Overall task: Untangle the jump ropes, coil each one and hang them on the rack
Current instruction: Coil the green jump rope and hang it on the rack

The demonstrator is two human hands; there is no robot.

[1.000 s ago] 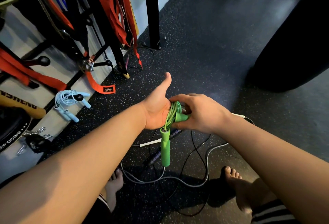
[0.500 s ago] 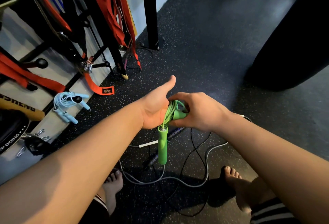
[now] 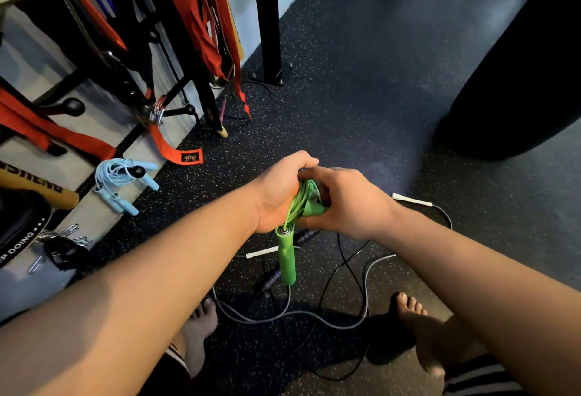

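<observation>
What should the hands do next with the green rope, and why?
Probably tuck the green handle in the right hand through the green rope coil that the left hand grips, to lock the bundle; its other handle dangles loose.

Matt green plastic handle (image 3: 286,258), speckled rubbery floor (image 3: 361,106), glossy black rack pegs (image 3: 73,106).
</observation>
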